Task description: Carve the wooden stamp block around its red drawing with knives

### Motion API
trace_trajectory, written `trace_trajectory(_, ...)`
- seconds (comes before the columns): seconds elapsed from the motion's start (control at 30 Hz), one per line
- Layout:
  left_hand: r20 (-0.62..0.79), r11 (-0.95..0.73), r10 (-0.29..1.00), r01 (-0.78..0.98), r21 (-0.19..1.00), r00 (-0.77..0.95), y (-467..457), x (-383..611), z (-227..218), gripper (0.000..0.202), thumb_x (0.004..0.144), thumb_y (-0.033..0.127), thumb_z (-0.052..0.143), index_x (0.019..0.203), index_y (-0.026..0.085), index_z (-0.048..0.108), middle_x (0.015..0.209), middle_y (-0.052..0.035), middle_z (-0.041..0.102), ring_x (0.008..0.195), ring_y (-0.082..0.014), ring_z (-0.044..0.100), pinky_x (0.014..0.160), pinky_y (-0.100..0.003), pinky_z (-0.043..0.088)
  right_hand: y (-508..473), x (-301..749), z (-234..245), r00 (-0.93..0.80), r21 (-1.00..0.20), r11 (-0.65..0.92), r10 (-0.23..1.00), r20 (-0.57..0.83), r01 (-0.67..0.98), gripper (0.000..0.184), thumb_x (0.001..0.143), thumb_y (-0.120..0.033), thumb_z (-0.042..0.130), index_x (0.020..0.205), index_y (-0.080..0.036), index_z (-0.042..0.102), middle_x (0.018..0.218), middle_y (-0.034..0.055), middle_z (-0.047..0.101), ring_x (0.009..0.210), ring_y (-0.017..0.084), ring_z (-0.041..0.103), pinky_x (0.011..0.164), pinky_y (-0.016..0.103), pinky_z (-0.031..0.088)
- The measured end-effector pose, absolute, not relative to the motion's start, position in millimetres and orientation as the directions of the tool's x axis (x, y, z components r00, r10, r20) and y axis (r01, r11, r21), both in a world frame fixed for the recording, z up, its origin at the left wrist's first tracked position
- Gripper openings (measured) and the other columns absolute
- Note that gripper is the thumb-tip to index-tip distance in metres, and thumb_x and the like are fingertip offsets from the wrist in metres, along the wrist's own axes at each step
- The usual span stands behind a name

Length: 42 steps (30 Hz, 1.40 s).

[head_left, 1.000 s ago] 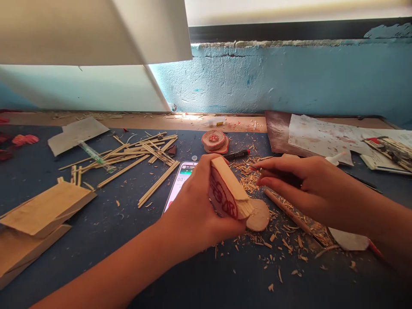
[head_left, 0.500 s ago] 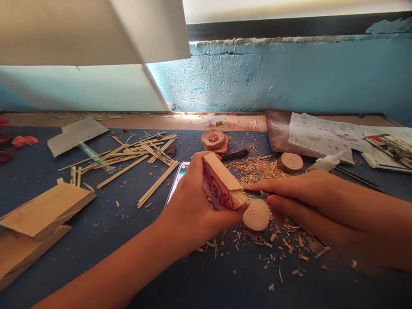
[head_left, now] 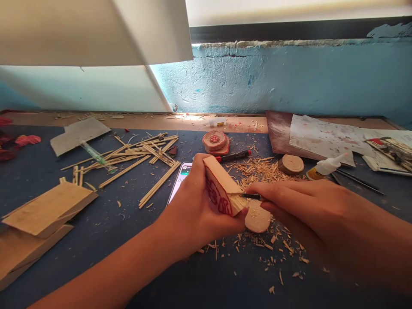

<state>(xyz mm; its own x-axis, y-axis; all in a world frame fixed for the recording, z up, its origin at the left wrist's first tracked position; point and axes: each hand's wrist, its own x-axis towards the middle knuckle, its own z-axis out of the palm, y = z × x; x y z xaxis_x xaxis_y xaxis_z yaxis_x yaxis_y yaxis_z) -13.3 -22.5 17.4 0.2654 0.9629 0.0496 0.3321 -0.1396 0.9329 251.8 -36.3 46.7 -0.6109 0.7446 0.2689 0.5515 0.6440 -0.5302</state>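
Note:
My left hand [head_left: 193, 206] is closed around a pale wooden block [head_left: 223, 176], which is tilted and has a red drawn design on its side face. The block's near right end is rough and partly cut away. In my right hand [head_left: 299, 206] is a carving knife [head_left: 251, 196], its dark blade against that cut end; most of its handle is hidden by the fingers. Just beneath the block lies a round wood slice [head_left: 258, 218] with crumbs of wood on it. Wood shavings [head_left: 257, 169] are scattered around and behind my hands.
A phone [head_left: 178, 182] lies partly behind my left hand. Wooden sticks [head_left: 128, 154] and stacked wooden boards [head_left: 51, 208] are on the left. Behind are a carved red-edged wood slice [head_left: 214, 139] and a red-black marker [head_left: 234, 156]. A glue bottle [head_left: 325, 167] and sandpaper [head_left: 277, 133] are at right.
My right hand has shifted slightly and turned, with the knife blade now a little lower along the block's cut end. The left hand still grips the block in nearly the same place.

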Motion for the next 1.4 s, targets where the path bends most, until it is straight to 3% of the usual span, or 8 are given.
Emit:
trace_trajectory(0.23, 0.132, -0.212, 0.970, 0.454, 0.865, 0.203, -19, -17, 20, 0.078, 0.069, 0.026, 0.106, 0.123, 0.029, 0.050, 0.089, 0.0092, 0.059, 0.070, -0.0129, 0.054, 0.063, -0.027, 0.048, -35, 238, 52, -0.611, -0.802, 0.397, 0.790, 0.050, 0.448, 0.050, 0.126, -0.040, 0.051, 0.095, -0.023, 0.085, 0.071, 0.0008, 0.076, 0.059, 0.012, 0.068, 0.054, 0.022, 0.052)
trace_trajectory(0.47, 0.095, -0.171, 0.978, 0.461, 0.871, 0.184, -20, -19, 19, 0.075, 0.070, 0.031, 0.105, 0.120, 0.029, 0.050, 0.089, 0.0082, 0.060, 0.072, -0.0145, 0.055, 0.063, -0.028, 0.050, -29, 244, 29, -0.618, -0.399, 0.760, 0.650, 0.442, 0.513, 0.042, 0.120, -0.019, 0.058, 0.155, -0.016, 0.081, 0.130, 0.0150, 0.093, 0.099, 0.026, 0.092, 0.079, 0.033, 0.069)
trace_trajectory(0.63, 0.026, -0.119, 0.967, 0.359, 0.926, 0.253, -22, -14, 21, 0.073, 0.066, 0.024, 0.105, 0.115, 0.028, 0.051, 0.084, 0.0102, 0.057, 0.070, -0.0126, 0.053, 0.059, -0.025, 0.046, -29, 243, 46, -0.659, -0.771, 0.478, 0.745, 0.102, 0.420, 0.053, 0.128, -0.049, 0.049, 0.104, -0.027, 0.091, 0.089, 0.0035, 0.089, 0.071, 0.017, 0.082, 0.061, 0.026, 0.062)
trace_trajectory(0.73, 0.020, -0.097, 0.972, 0.322, 0.942, 0.235, -23, -11, 23, 0.075, 0.066, 0.027, 0.107, 0.117, 0.028, 0.052, 0.087, 0.0088, 0.060, 0.072, -0.0139, 0.056, 0.057, -0.025, 0.046, -28, 244, 53, -0.643, -0.821, 0.409, 0.763, 0.068, 0.399, 0.061, 0.127, -0.058, 0.048, 0.092, -0.027, 0.088, 0.084, 0.0048, 0.086, 0.069, 0.018, 0.078, 0.062, 0.028, 0.062)
trace_trajectory(0.9, 0.053, -0.110, 0.986, 0.378, 0.919, 0.158, -23, -12, 26, 0.086, 0.062, 0.031, 0.111, 0.124, 0.029, 0.053, 0.090, 0.0080, 0.059, 0.076, -0.0163, 0.059, 0.065, -0.029, 0.053, -25, 253, 52, -0.581, -0.730, 0.492, 0.798, 0.160, 0.474, 0.033, 0.125, -0.043, 0.057, 0.140, -0.033, 0.085, 0.100, 0.0028, 0.089, 0.074, 0.017, 0.078, 0.064, 0.027, 0.059)
trace_trajectory(1.1, 0.079, -0.138, 0.985, 0.426, 0.894, 0.153, -22, -15, 26, 0.083, 0.064, 0.035, 0.110, 0.123, 0.029, 0.053, 0.092, 0.0072, 0.060, 0.078, -0.0170, 0.058, 0.070, -0.032, 0.055, -23, 258, 54, -0.614, -0.588, 0.631, 0.743, 0.267, 0.507, 0.031, 0.123, -0.042, 0.064, 0.141, -0.036, 0.089, 0.077, -0.0033, 0.081, 0.050, 0.011, 0.057, 0.052, 0.029, 0.041)
trace_trajectory(1.2, 0.073, -0.133, 0.986, 0.435, 0.890, 0.152, -23, -13, 26, 0.085, 0.062, 0.036, 0.111, 0.124, 0.029, 0.053, 0.094, 0.0066, 0.061, 0.077, -0.0165, 0.056, 0.069, -0.031, 0.054, -23, 256, 53, -0.633, -0.511, 0.695, 0.701, 0.329, 0.505, 0.033, 0.124, -0.042, 0.062, 0.140, -0.034, 0.091, 0.079, -0.0023, 0.084, 0.053, 0.014, 0.067, 0.056, 0.031, 0.051)
trace_trajectory(1.4, 0.078, -0.156, 0.974, 0.376, 0.913, 0.215, -23, -11, 22, 0.077, 0.068, 0.030, 0.107, 0.120, 0.029, 0.049, 0.090, 0.0088, 0.058, 0.075, -0.0146, 0.056, 0.065, -0.027, 0.051, -29, 258, 41, -0.648, -0.352, 0.795, 0.606, 0.461, 0.494, 0.041, 0.115, -0.016, 0.065, 0.148, -0.024, 0.088, 0.136, 0.0086, 0.092, 0.110, 0.029, 0.093, 0.086, 0.038, 0.073)
